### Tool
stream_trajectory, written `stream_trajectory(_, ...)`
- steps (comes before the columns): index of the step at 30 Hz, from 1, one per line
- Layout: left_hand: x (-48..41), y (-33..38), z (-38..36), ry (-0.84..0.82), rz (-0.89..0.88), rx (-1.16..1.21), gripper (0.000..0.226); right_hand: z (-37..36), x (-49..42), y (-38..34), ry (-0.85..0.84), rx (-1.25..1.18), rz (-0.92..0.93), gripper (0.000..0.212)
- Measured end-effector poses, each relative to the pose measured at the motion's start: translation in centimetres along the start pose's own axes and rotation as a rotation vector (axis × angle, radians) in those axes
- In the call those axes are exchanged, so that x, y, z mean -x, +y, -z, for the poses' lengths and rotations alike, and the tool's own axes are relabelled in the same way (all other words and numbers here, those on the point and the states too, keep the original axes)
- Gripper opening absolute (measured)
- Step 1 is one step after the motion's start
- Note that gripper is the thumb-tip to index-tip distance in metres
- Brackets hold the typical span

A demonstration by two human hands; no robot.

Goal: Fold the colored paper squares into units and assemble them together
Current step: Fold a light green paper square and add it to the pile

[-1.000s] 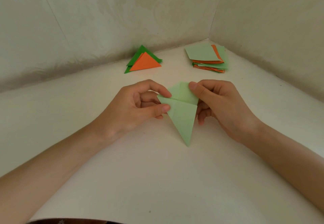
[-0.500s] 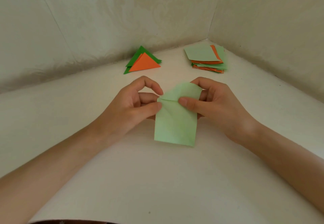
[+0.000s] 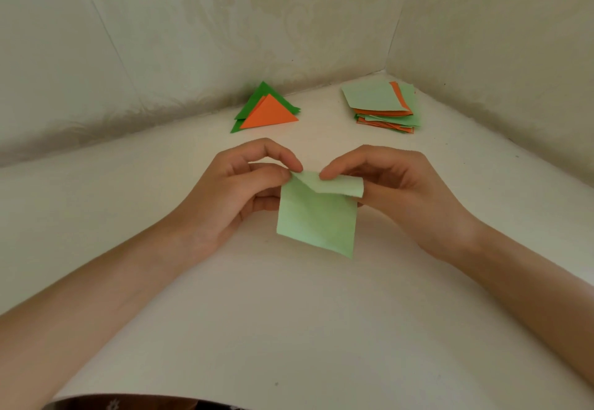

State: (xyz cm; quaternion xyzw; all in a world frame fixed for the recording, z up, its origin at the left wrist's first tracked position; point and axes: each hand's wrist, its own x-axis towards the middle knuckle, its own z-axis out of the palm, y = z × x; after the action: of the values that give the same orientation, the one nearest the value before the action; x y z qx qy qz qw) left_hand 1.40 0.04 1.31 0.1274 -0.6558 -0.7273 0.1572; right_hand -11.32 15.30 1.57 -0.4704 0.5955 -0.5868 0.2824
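Pale-green paper square (image 3: 316, 217) held between both hands above white table (image 3: 289, 329) | head view: left hand (image 3: 238, 191) pinches top-left corner, right hand (image 3: 385, 184) pinches curled top edge | step: likely folding one unit | next: align edges, then crease | folded triangles (image 3: 266, 110) and paper stack (image 3: 382, 107) lie well beyond.

No legible text, labels, brands, numbers or signs found. Paper sheets, folded units, table surface, walls: all unmarked. Faint wall pattern at 12 o'clock: decorative, not lettering.
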Motion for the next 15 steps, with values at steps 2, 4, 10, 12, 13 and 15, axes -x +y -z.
stream_trajectory(2, -0.09, 0.01, 0.14, -0.006, -0.005, 0.014, 0.023, 0.32, 0.06, 0.19, -0.026, -0.034, -0.037, 0.03)
stream_trajectory(4, -0.19, -0.11, 0.3, -0.021, -0.014, 0.02, 0.022, 0.64, 0.09, 0.27, -0.049, -0.047, -0.065, 0.042)
stream_trajectory(10, -0.23, -0.48, 0.3, 0.01, -0.033, -0.021, 0.009, -0.01, 0.03, 0.14, 0.068, 0.105, -0.045, 0.017)
stream_trajectory(12, -0.22, -0.49, 0.18, 0.017, -0.03, -0.031, 0.013, -0.14, -0.09, 0.1, 0.115, 0.134, -0.045, 0.025)
stream_trajectory(13, -0.2, -0.45, 0.13, 0.016, -0.027, -0.04, 0.015, -0.16, -0.07, -0.05, 0.134, 0.119, -0.057, 0.029)
stream_trajectory(15, -0.18, -0.4, -0.02, 0.019, -0.021, -0.063, 0.012, -0.25, -0.05, -0.38, 0.174, 0.108, -0.08, 0.031)
